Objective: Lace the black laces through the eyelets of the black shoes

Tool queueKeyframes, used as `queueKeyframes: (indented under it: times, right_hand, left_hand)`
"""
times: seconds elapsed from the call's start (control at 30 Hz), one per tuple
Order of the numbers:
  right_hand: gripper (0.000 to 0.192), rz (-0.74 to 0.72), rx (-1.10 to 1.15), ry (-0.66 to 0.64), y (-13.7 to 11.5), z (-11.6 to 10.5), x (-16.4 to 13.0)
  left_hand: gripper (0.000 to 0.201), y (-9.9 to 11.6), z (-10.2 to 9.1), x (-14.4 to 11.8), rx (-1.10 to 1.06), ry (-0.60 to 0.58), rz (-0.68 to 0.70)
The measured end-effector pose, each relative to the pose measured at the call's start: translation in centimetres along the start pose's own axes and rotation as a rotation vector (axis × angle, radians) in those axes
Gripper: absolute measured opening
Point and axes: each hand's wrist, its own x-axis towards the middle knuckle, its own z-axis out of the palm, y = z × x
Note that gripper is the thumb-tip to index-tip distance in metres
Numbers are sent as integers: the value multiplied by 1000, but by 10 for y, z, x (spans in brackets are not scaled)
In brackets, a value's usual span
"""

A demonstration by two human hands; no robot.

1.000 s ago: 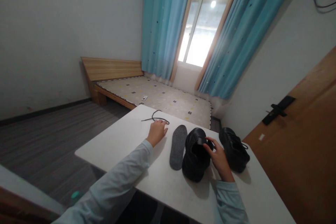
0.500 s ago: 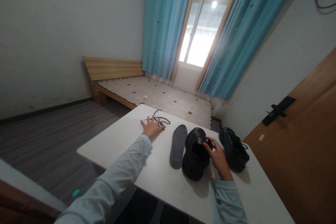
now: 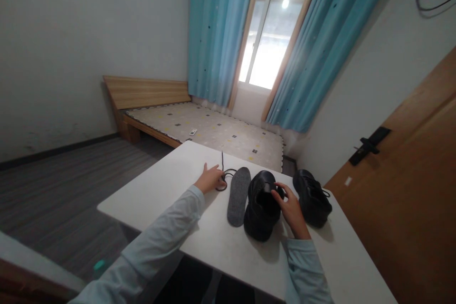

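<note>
My left hand (image 3: pixel 210 180) pinches a black shoelace (image 3: pixel 225 173) on the white table (image 3: pixel 160 194); the lace loops beside my fingers and one end sticks up. A grey insole (image 3: pixel 237 195) lies flat just right of that hand. My right hand (image 3: pixel 290 209) grips the collar of a black shoe (image 3: pixel 260 206) standing next to the insole. A second black shoe (image 3: pixel 311 197), still laced, sits to the right of my right hand.
Beyond the table stands a low wooden bed (image 3: pixel 199 126) with a patterned mattress and a small white object on it. Blue curtains (image 3: pixel 213 33) frame a bright window (image 3: pixel 267 38). A wooden door (image 3: pixel 409 175) with a black handle is at the right.
My left hand reached out flat onto the lace, then closed on it and drew it toward the insole. The right hand has stayed on the shoe.
</note>
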Motion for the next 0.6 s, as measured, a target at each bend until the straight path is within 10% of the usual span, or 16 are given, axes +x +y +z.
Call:
queueKeyframes:
  times: [0.6]
  right_hand:
    - [48,-20,-8,12,0,0,0]
  left_hand:
    - [21,18,-13,-10,-162,-73,172]
